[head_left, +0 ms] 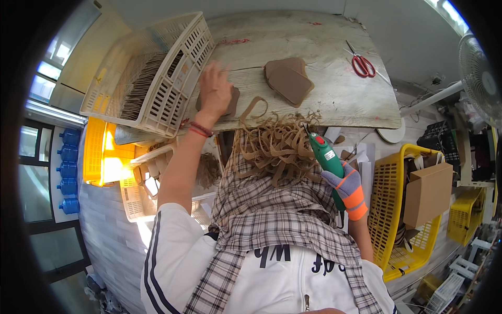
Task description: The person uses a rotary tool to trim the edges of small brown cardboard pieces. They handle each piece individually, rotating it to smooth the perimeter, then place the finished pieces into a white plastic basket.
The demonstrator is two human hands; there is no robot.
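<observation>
Fingers apart and a little smeared by motion, my bare left hand is over the table's near left part, with nothing visible in it. Partly under it lies a brown rounded flat piece. A grey and orange glove covers my right hand, which is closed round a green electric hand cutter with a red button. The cutter's thin tip points up toward the table edge. Beside it, a tangled heap of brown trimmed strips rests on my plaid apron. More brown flat pieces lie stacked farther in on the table.
A white slatted crate with a row of brown pieces stands at the table's left. Red-handled scissors lie at the far right of the worktable. A yellow basket holds a cardboard box; a fan stands at right.
</observation>
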